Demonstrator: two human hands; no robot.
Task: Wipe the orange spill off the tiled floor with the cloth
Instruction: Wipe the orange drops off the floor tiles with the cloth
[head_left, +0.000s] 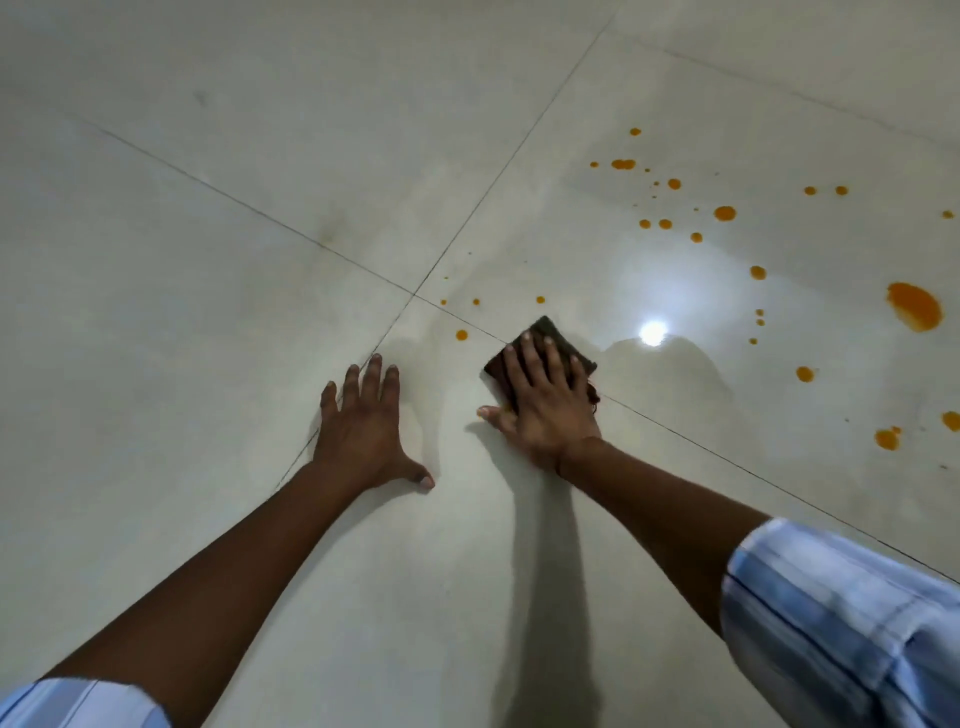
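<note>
A dark brown folded cloth (545, 332) lies flat on the pale tiled floor (208, 234), pressed down under my right hand (545, 400), whose fingers are spread over it. My left hand (363, 426) rests flat on the floor to the left, fingers apart, holding nothing. Orange spill drops are scattered over the tile to the right and beyond the cloth. The largest blob (914, 306) is at the far right. A small drop (461, 335) sits just left of the cloth.
Dark grout lines cross at a joint (414, 294) just beyond my hands. A bright lamp reflection (652, 332) glares on the glossy tile right of the cloth. Striped blue sleeves show at both lower corners.
</note>
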